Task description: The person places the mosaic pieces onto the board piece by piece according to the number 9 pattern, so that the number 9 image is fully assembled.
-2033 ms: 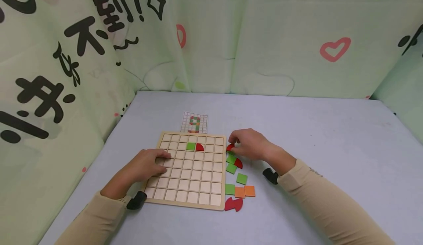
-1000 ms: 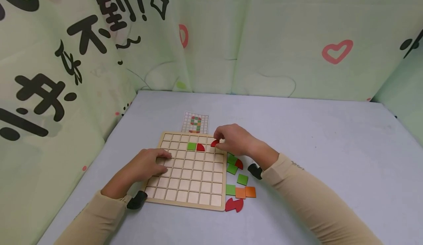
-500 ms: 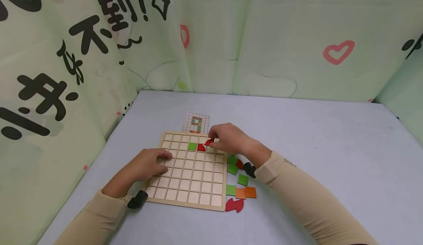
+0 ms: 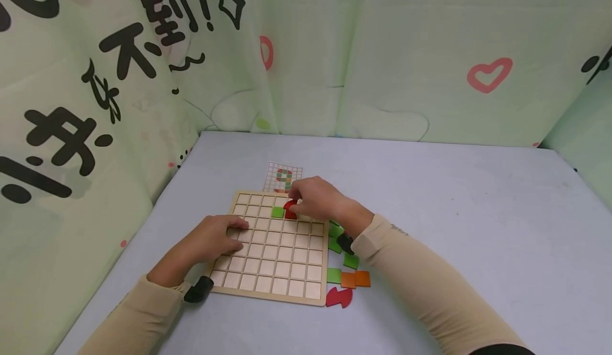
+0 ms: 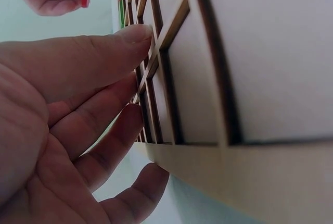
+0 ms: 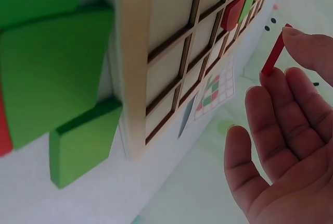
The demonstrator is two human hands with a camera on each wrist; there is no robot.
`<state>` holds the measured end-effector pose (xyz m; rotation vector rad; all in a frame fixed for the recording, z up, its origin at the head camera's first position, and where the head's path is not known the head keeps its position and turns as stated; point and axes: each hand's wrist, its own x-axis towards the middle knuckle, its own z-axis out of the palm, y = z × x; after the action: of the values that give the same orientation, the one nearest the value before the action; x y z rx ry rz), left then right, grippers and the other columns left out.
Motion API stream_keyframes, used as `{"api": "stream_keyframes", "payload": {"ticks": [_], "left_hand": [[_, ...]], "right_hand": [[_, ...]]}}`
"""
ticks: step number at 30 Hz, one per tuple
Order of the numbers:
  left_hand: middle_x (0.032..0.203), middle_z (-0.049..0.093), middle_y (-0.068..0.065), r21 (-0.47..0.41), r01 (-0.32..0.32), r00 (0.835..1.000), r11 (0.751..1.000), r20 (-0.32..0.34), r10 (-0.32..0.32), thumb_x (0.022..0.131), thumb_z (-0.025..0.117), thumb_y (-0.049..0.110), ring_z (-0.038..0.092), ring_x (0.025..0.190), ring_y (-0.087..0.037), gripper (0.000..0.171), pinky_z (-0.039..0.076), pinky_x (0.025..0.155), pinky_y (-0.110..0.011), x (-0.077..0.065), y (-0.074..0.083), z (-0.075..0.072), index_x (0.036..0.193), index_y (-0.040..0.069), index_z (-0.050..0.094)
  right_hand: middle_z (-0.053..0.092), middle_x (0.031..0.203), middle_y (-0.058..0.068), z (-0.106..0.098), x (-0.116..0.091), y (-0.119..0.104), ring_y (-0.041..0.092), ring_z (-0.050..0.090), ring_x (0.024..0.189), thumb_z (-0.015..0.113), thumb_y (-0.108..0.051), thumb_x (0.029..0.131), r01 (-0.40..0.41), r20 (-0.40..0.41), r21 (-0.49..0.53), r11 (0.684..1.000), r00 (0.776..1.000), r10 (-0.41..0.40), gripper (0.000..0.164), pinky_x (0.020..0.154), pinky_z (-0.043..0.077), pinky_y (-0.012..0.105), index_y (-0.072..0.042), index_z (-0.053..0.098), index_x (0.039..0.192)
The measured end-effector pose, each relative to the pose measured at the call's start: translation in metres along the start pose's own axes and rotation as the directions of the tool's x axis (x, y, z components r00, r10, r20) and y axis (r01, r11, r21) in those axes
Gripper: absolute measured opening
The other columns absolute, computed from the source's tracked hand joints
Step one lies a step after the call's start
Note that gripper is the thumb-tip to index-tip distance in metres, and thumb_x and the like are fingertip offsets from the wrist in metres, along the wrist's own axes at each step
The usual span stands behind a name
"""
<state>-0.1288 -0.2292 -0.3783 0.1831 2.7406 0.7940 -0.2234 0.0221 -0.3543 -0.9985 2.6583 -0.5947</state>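
Blue table (image 4: 454,227), wide bare right side

Loose tiles (image 4: 348,270) lie right of the grid board (image 4: 272,270); pattern card (image 4: 283,177) apparently just behind it

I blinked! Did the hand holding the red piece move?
Yes. The right hand with its red piece went leftward, from the loose tiles beside the wooden board to over its top rows.
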Motion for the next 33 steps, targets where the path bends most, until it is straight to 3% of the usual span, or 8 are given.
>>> {"api": "stream_keyframes", "payload": {"ticks": [14, 21, 33], "left_hand": [[0.128, 0.065, -0.008, -0.005, -0.016, 1.000, 1.000, -0.010, 0.016, 0.086, 0.076, 0.009, 0.051, 0.129, -0.034, 0.037, 0.041, 0.103, -0.051, 0.002, 0.000, 0.001, 0.122, 0.009, 0.069], [0.127, 0.065, -0.008, -0.008, -0.016, 1.000, 1.000, -0.011, 0.016, 0.086, 0.076, 0.009, 0.052, 0.127, -0.032, 0.036, 0.042, 0.103, -0.050, 0.003, 0.001, -0.001, 0.122, 0.009, 0.069], [0.127, 0.065, -0.008, -0.006, -0.012, 1.000, 1.000, -0.006, 0.012, 0.086, 0.076, 0.009, 0.052, 0.128, -0.033, 0.036, 0.042, 0.103, -0.050, 0.002, 0.000, -0.001, 0.122, 0.009, 0.069]], "right_hand": [[0.069, 0.105, 0.004, 0.008, 0.017, -0.013, 0.017, 0.061, 0.090, 0.070, -0.022, 0.095, -0.013, 0.038, -0.009, 1.000, 0.999, 0.013, 0.024, 0.082, 0.051, 0.032, -0.005, 0.068, 0.112], [0.067, 0.095, 0.000, 0.010, 0.024, -0.018, 0.016, 0.059, 0.084, 0.071, -0.021, 0.094, -0.010, 0.041, -0.008, 1.000, 0.999, 0.011, 0.017, 0.077, 0.050, 0.029, -0.008, 0.068, 0.106], [0.065, 0.091, 0.000, 0.019, 0.035, -0.022, 0.016, 0.057, 0.079, 0.071, -0.024, 0.094, -0.010, 0.036, -0.056, 0.998, 0.999, 0.012, 0.021, 0.074, 0.048, 0.027, -0.006, 0.068, 0.106]]}}
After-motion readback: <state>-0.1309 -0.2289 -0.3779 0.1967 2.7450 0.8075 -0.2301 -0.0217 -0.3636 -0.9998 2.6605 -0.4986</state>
